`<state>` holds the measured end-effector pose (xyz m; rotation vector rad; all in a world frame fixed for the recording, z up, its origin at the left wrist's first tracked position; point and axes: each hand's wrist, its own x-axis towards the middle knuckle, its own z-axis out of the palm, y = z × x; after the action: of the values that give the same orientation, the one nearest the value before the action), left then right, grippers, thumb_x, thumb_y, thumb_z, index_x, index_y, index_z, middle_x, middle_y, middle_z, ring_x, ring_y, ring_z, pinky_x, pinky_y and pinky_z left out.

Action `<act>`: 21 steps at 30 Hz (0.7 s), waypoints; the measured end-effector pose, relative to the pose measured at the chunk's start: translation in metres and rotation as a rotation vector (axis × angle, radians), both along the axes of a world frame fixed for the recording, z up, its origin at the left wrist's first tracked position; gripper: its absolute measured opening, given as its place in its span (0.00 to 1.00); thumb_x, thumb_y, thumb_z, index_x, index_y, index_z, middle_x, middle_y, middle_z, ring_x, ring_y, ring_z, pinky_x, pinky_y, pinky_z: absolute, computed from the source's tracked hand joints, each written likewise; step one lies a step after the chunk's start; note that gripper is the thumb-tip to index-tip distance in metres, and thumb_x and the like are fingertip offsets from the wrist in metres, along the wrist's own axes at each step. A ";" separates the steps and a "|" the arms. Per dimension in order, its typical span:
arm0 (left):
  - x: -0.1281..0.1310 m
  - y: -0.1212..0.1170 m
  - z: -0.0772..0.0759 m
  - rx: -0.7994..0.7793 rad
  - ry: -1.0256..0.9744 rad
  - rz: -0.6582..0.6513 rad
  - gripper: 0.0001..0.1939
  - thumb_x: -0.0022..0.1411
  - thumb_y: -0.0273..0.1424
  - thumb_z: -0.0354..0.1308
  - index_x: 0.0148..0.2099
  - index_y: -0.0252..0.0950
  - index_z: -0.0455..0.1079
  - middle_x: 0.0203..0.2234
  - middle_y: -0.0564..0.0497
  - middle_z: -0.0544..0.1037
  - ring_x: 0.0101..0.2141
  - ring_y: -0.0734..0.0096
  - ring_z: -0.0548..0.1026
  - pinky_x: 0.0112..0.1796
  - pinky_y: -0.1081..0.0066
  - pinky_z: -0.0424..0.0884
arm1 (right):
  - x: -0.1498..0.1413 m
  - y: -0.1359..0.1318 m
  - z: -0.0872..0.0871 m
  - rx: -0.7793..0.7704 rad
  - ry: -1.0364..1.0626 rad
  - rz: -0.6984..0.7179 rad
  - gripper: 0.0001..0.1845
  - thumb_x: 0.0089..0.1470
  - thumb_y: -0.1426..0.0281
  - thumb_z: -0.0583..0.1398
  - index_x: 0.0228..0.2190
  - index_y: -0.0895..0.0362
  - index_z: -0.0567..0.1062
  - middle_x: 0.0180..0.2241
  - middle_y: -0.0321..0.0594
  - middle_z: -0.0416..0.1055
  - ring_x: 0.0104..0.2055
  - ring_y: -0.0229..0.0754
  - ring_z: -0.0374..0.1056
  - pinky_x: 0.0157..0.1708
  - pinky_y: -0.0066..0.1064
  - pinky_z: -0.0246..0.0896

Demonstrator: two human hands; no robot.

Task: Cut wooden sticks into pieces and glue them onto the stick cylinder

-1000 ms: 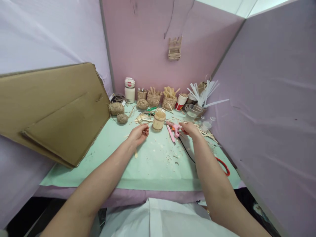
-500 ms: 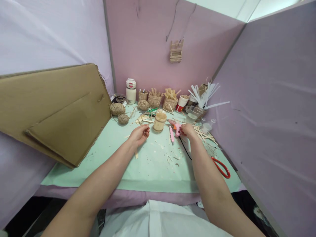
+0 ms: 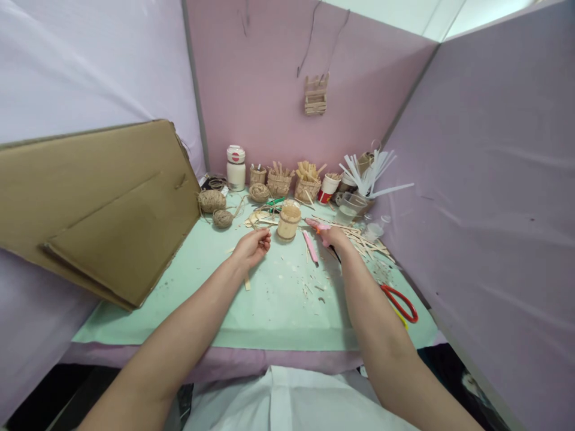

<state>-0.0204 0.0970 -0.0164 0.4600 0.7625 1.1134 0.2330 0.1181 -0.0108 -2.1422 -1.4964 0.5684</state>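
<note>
Fingers of the right hand are wrapped about the handle of a pink glue gun, right of the middle of the table, with its nozzle pointing left. The left hand lies left of the middle, fingers curled and thumb drawn in; whether something small is pinched there I cannot tell. Between the hands, nearer the left fingertips, stands an upright barrel-shaped pot. A pink cutter lies just below the gun's nozzle, and a black cord shows beside the right wrist.

Farther out, thin wooden strips lie scattered toward the table's right edge, red-handled scissors near its front right corner. Balls of twine sit toward the back left corner; cardboard leans along the left edge.

Judging by the grasp, the step in hand is taking up the gun; the next move calls for a firm hold, a free cord and a nozzle clear of the left fingers.

A second ago the right hand was only beside the gun, its handle bare; now the hand covers it. More of the scissors shows, while the left hand and pot look unmoved.
</note>
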 end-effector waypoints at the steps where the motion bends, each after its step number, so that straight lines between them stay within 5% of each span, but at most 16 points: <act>1: 0.000 0.000 0.000 -0.001 0.001 0.001 0.03 0.54 0.19 0.55 0.30 0.30 0.67 0.20 0.53 0.68 0.19 0.85 0.65 0.20 0.85 0.60 | 0.001 0.000 0.001 0.021 0.038 -0.026 0.17 0.57 0.64 0.56 0.47 0.59 0.68 0.48 0.42 0.66 0.45 0.45 0.66 0.42 0.40 0.65; 6: 0.001 -0.002 0.000 0.002 0.009 0.005 0.03 0.53 0.19 0.56 0.30 0.30 0.67 0.20 0.53 0.68 0.19 0.85 0.65 0.19 0.85 0.60 | -0.004 -0.002 0.016 0.155 0.242 -0.148 0.17 0.58 0.65 0.56 0.47 0.59 0.67 0.46 0.44 0.67 0.43 0.42 0.67 0.41 0.40 0.66; 11: 0.000 -0.003 0.002 0.009 0.026 0.018 0.04 0.54 0.19 0.55 0.28 0.30 0.66 0.20 0.52 0.68 0.19 0.85 0.65 0.18 0.85 0.59 | -0.015 -0.017 0.047 0.439 0.262 -0.190 0.19 0.55 0.61 0.54 0.43 0.62 0.69 0.31 0.45 0.72 0.29 0.42 0.68 0.29 0.33 0.63; 16: 0.000 -0.003 0.002 0.023 0.013 0.015 0.04 0.54 0.19 0.56 0.29 0.30 0.66 0.21 0.52 0.69 0.19 0.85 0.66 0.19 0.85 0.60 | -0.029 -0.055 0.073 0.658 0.428 -0.030 0.18 0.47 0.60 0.59 0.38 0.56 0.70 0.34 0.38 0.70 0.32 0.39 0.65 0.29 0.29 0.61; 21: 0.000 -0.002 0.001 0.036 0.012 0.010 0.04 0.53 0.19 0.57 0.29 0.31 0.67 0.20 0.53 0.69 0.19 0.85 0.66 0.19 0.86 0.61 | -0.039 -0.084 0.069 0.357 0.838 0.122 0.17 0.37 0.62 0.66 0.30 0.56 0.69 0.25 0.31 0.64 0.24 0.32 0.58 0.23 0.26 0.57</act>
<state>-0.0204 0.0949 -0.0156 0.4941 0.7564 1.1362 0.1944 0.0346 0.0577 -1.2853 -1.1260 0.9954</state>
